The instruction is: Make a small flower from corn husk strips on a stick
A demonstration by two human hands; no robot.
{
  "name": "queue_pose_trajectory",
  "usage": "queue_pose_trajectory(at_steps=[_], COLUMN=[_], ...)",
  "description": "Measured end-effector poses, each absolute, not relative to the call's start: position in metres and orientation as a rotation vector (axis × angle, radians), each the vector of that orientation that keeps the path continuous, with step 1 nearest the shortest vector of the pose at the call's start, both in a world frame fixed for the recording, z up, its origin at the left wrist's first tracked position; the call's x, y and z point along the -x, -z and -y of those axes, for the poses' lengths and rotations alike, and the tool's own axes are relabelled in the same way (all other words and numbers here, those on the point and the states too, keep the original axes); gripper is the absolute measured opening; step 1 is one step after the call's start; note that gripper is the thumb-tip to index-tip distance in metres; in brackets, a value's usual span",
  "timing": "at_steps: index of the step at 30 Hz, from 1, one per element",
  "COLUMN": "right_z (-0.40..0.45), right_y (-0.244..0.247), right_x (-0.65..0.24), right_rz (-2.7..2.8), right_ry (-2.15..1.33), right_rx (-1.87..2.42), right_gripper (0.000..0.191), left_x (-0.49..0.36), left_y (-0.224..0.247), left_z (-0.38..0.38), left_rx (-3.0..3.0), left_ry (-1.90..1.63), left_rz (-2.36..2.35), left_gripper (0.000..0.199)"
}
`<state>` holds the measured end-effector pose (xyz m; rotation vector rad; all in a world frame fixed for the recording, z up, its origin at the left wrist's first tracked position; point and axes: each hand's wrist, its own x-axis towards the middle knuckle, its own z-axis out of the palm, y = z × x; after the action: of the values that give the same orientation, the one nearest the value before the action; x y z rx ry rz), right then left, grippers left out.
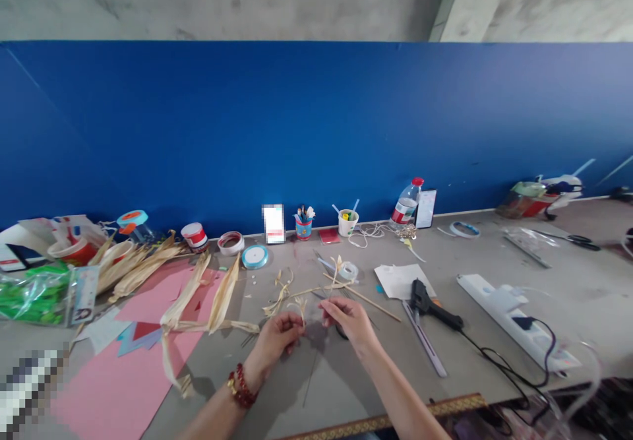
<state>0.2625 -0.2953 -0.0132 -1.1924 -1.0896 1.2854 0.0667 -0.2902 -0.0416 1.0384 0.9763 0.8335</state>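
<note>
Over the grey table, my left hand point(283, 336) is closed in a pinch around a small dried husk flower point(301, 304), whose petals stick up above the fingertips. A thin dark wire point(310, 377) hangs down below it. To the right, my right hand point(346, 319) has thumb and index finger pressed together; what they hold, if anything, is too small to name. Just behind the hands lie a small husk piece point(283, 289), more husk flowers point(339, 267) and a thin stick point(374, 303). A roll of clear tape point(349, 271) is beside them.
Dried corn husks point(225, 295) and pink paper point(123, 374) cover the left side. A glue gun point(430, 305), a grey cutter point(425, 340) and a white power strip point(514, 324) with cables lie right. Cups, a bottle point(406, 206) and phones stand along the blue partition point(316, 130).
</note>
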Motion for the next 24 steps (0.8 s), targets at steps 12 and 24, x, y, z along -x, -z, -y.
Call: queue_pose_trajectory(at_steps=[12,24], right_z=[0.295,0.292], right_y=[-0.003,-0.009], right_x=[-0.267,-0.269], right_rz=[1.221,1.344], right_ry=[-1.19,-1.077], right_rx=[1.188,1.175], right_gripper=[0.049,0.043], left_x=[-0.064,-0.064], left_y=[0.045,0.039], left_z=[0.293,0.295], left_rx=[-1.261,-1.572], left_ry=[-0.842,-0.937], left_rz=[-1.095,-1.302], left_gripper=[0.025,0.011])
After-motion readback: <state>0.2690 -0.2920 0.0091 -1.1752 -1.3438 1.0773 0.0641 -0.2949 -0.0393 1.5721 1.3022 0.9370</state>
